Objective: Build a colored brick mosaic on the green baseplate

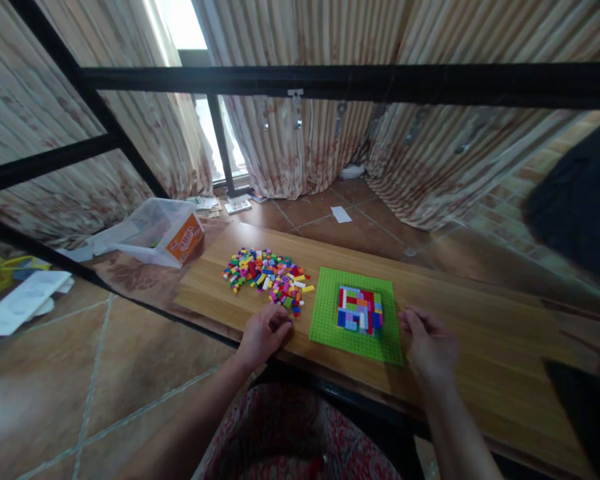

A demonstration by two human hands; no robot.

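Observation:
A green studded baseplate (325,333) lies on the wooden bench. On its middle sits a low, multicoloured block of toy building bricks (360,310). To the left is a loose pile of small toy bricks (265,270). My left hand (265,333) rests at the near edge of this pile, its fingers curled and thumb drawn in; whatever is between them is too small to name. Beside the baseplate's right edge is my right hand (427,343), thumb and fingers pressed together. What it may hold is hidden.
Left of the bench, a clear plastic bin (153,233) with an orange label stands on the floor. A black metal rail (330,83) crosses above, before striped curtains (300,147). A dark shape (580,200) is at the right. White trays (25,300) lie at far left.

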